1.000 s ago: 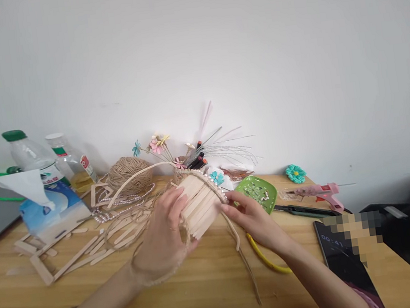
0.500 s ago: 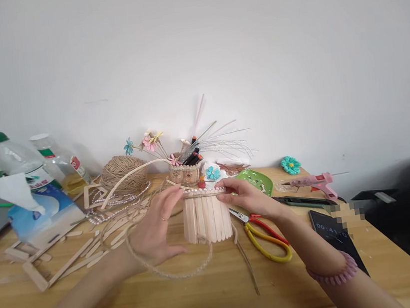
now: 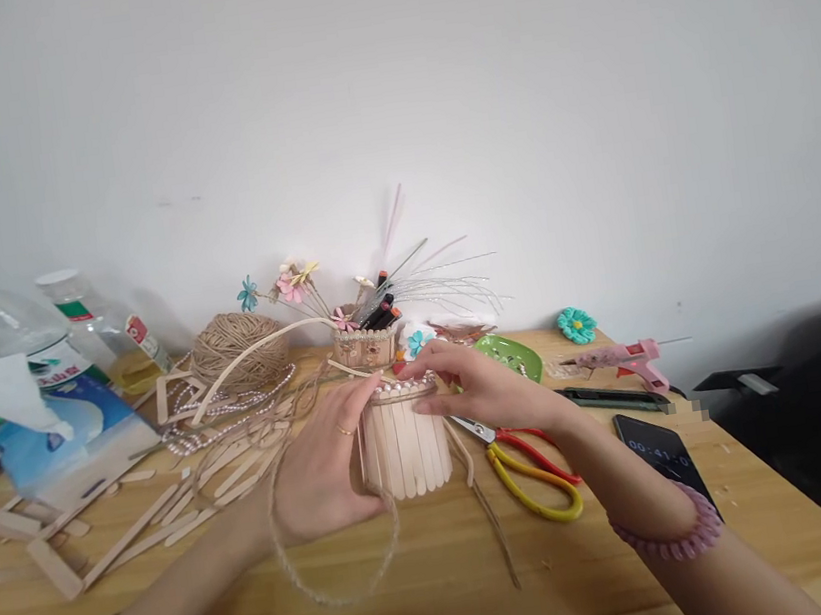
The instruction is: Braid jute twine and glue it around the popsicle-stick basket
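I see the stick cup standing upright on the table, just in front of the pen pot. My left hand cups its left side, fingers curved round the sticks and touching them. My right hand rests on the beaded rim, fingers loosely bent, fingertips pinching at the rim's top edge. A twine loop lies on the table under the left wrist, against the cup's base. Scissors lie just right of the cup, a phone farther right. Loose sticks are scattered left of the cup, with a tissue box beyond them.
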Tool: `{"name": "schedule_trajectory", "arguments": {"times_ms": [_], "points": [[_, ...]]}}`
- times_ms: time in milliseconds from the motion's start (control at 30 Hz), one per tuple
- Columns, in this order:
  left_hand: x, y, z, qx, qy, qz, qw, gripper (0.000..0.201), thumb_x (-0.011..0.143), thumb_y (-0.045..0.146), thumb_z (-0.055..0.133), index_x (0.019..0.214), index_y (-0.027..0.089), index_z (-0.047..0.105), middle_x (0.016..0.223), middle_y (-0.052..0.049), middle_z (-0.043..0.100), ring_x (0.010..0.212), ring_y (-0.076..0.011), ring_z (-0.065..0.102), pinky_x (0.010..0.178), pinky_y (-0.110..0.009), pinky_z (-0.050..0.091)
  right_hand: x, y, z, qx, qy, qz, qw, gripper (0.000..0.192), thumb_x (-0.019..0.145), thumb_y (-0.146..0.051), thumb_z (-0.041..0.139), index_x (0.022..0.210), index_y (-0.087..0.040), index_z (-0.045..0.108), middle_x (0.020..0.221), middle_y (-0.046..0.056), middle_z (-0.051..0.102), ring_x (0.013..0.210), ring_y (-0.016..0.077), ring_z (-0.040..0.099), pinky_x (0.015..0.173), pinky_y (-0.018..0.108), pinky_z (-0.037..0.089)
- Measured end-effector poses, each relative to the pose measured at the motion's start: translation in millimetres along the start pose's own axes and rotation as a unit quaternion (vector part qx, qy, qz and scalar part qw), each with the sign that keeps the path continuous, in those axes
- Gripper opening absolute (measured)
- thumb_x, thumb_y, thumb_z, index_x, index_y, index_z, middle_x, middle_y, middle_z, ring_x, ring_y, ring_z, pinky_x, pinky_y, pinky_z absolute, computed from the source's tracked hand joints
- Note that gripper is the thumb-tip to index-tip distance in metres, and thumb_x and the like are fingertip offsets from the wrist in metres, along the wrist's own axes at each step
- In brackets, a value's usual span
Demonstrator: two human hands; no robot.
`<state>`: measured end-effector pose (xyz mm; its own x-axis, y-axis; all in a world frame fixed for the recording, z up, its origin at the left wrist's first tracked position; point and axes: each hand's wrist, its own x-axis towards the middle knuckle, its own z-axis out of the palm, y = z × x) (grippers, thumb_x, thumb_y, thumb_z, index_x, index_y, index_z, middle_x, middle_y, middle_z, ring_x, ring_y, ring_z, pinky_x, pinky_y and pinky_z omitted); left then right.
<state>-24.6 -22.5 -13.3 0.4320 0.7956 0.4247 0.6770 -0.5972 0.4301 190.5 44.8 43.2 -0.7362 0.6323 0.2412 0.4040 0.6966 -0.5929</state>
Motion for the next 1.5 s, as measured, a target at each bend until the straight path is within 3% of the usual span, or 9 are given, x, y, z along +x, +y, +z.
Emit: {"name": "schedule_trajectory", "arguments": {"times_ms": [333, 500, 633, 767, 867, 1033, 1200, 1367, 1500], "points": [[-5, 6, 0.0, -0.011, 0.006, 0.040, 0.999, 0.097, 0.057, 0.014, 0.068, 0.136, 0.027, 0.014, 0.130, -0.012, 0.036, 0.121, -0.0317, 0.036, 0.101, -0.049, 0.031, -5, -7, 3, 0.062, 0.027, 0.009, 0.998, 0.011, 0.078, -0.022, 0.064, 0.087, -0.019, 0.068, 0.082, 0.003, 0.060, 0.080, 0.0165, 0.055, 0.074, 0.031, 0.044], [-12, 1, 10.0, -0.154, 0.016, -0.042, 0.987, 0.120, 0.052, 0.019, 0.078, 0.140, 0.030, -0.002, 0.148, -0.014, 0.002, 0.135, -0.0378, 0.006, 0.107, -0.057, 0.013, -6, -4, 3, 0.077, 0.028, 0.009, 0.997, 0.013, 0.078, -0.022, 0.064, 0.089, -0.018, 0.068, 0.085, 0.004, 0.060, 0.082, 0.0165, 0.055, 0.075, 0.032, 0.043], [-11, -14, 17.5, -0.471, -0.056, -0.152, 0.867, 0.126, 0.055, 0.024, 0.079, 0.139, 0.033, -0.015, 0.151, -0.012, 0.002, 0.136, -0.0340, 0.012, 0.106, -0.053, 0.020, -8, 4, 4, 0.085, 0.045, 0.016, 0.995, 0.013, 0.079, -0.022, 0.062, 0.091, -0.018, 0.067, 0.087, 0.004, 0.061, 0.084, 0.0166, 0.055, 0.077, 0.031, 0.043], [-6, -24, 16.1, -0.672, -0.111, -0.191, 0.707, 0.083, 0.064, 0.018, 0.071, 0.136, 0.026, 0.029, 0.142, -0.011, 0.037, 0.125, -0.0305, 0.039, 0.099, -0.045, 0.036, -8, 11, 9, 0.092, 0.079, 0.029, 0.992, 0.014, 0.081, -0.024, 0.060, 0.091, -0.018, 0.066, 0.092, 0.005, 0.061, 0.084, 0.0160, 0.056, 0.074, 0.029, 0.043], [-3, -19, 14.9, -0.704, -0.105, -0.257, 0.654, 0.049, 0.075, 0.016, 0.061, 0.122, 0.021, 0.050, 0.127, -0.008, 0.055, 0.114, -0.0249, 0.052, 0.099, -0.041, 0.036, -6, 18, 17, 0.086, 0.104, 0.033, 0.990, 0.018, 0.081, -0.024, 0.059, 0.096, -0.019, 0.067, 0.091, 0.005, 0.061, 0.083, 0.0157, 0.056, 0.069, 0.027, 0.044], [4, -7, 23.3, -0.698, -0.069, -0.328, 0.632, 0.029, 0.075, 0.015, 0.065, 0.104, 0.014, 0.062, 0.110, -0.009, 0.067, 0.107, -0.0238, 0.058, 0.099, -0.038, 0.037, 0, 30, 32, 0.094, 0.198, 0.052, 0.974, 0.026, 0.081, -0.023, 0.057, 0.106, -0.019, 0.062, 0.098, 0.006, 0.059, 0.080, 0.0150, 0.057, 0.066, 0.027, 0.047], [15, 0, 25.5, -0.711, 0.011, -0.309, 0.632, 0.034, 0.074, 0.016, 0.065, 0.108, 0.012, 0.062, 0.105, -0.009, 0.069, 0.107, -0.0236, 0.058, 0.099, -0.035, 0.037, -13, 13, 41, 0.054, 0.308, 0.029, 0.949, 0.025, 0.082, -0.016, 0.044, 0.104, -0.020, 0.056, 0.105, 0.007, 0.050, 0.083, 0.0154, 0.053, 0.069, 0.029, 0.047], [21, 11, 26.3, -0.703, 0.121, -0.267, 0.649, 0.044, 0.075, 0.016, 0.065, 0.118, 0.015, 0.056, 0.104, -0.006, 0.069, 0.109, -0.0220, 0.057, 0.098, -0.033, 0.038, -30, -23, 65, -0.172, 0.242, -0.092, 0.950, 0.033, 0.076, -0.019, 0.055, 0.109, -0.017, 0.054, 0.088, 0.007, 0.053, 0.076, 0.0179, 0.051, 0.060, 0.029, 0.045], [20, 18, 29.6, -0.684, 0.175, -0.255, 0.661, 0.053, 0.075, 0.016, 0.066, 0.125, 0.022, 0.048, 0.114, -0.003, 0.065, 0.116, -0.0190, 0.051, 0.100, -0.030, 0.036, -34, -37, 76, -0.241, 0.259, -0.162, 0.921, 0.012, 0.083, -0.014, 0.053, 0.092, -0.016, 0.060, 0.068, 0.001, 0.055, 0.059, 0.0126, 0.045, 0.050, 0.024, 0.036]]}}
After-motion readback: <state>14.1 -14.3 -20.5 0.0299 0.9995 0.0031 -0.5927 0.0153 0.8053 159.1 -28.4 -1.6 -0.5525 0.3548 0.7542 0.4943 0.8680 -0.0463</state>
